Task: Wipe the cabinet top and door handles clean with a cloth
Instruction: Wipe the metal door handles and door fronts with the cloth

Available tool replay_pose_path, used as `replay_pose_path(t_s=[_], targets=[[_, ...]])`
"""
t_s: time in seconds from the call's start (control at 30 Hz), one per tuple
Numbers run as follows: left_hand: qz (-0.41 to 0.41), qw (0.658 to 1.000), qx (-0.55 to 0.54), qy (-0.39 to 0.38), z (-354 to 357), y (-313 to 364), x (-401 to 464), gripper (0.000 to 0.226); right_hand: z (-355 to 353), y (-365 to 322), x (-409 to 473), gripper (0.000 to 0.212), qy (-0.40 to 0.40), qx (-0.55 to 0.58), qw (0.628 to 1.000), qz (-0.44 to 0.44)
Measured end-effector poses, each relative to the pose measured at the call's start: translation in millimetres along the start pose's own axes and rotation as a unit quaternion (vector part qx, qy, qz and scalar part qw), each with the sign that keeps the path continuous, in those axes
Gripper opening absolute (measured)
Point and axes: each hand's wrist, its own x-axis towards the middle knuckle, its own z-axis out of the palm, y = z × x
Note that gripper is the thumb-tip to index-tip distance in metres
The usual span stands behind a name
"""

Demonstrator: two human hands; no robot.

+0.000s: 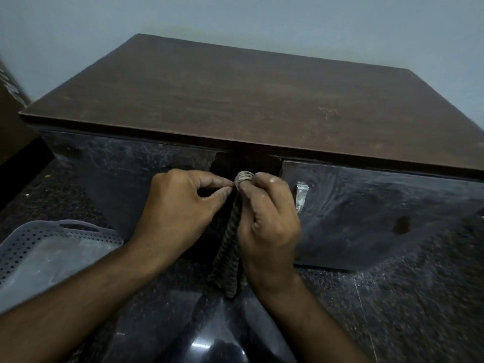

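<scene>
A low cabinet with a brown, dusty top (235, 100) and glossy black doors stands in front of me. The left door (131, 176) hangs ajar, leaving a dark gap in the middle. A striped grey cloth (230, 247) hangs down in front of that gap. My right hand (269, 221) grips its upper end, wrapped over a finger. My left hand (180, 205) pinches the cloth's top beside it with thumb and forefinger. A metal handle (301, 196) shows on the right door (379, 216), just right of my right hand. The left door's handle is hidden.
A grey perforated plastic basket (49, 247) sits on the dark speckled floor (406, 310) at lower left. A pale wall (262, 22) rises behind the cabinet. A brown panel (10, 121) stands at the far left edge.
</scene>
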Motion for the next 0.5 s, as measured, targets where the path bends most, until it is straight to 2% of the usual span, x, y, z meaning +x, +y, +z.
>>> replay_pose_path(t_s=[0.07, 0.13, 0.2, 0.33, 0.43, 0.5], targets=[[0.002, 1.0, 0.005, 0.001, -1, 2, -1, 0.012, -1, 4, -5, 0.022, -0.012, 0.005, 0.999, -0.029], [0.001, 1.0, 0.009, 0.004, -1, 3, -1, 0.01, -7, 11, -17, 0.017, -0.023, 0.027, 0.999, -0.025], [-0.005, 1.0, 0.008, 0.007, -1, 4, -2, 0.01, -9, 17, -31, 0.01, -0.038, 0.067, 0.997, 0.021], [0.006, 1.0, 0.015, 0.001, -3, 5, -5, 0.011, 2, 27, -43, 0.022, -0.028, 0.084, 0.979, 0.181], [0.029, 0.999, 0.043, 0.009, -7, 7, -8, 0.012, 8, 28, -47, 0.019, -0.016, 0.066, 0.974, 0.218], [0.048, 0.997, 0.062, 0.019, -10, 6, -9, 0.013, 10, 27, -49, 0.017, -0.013, 0.061, 0.977, 0.205]])
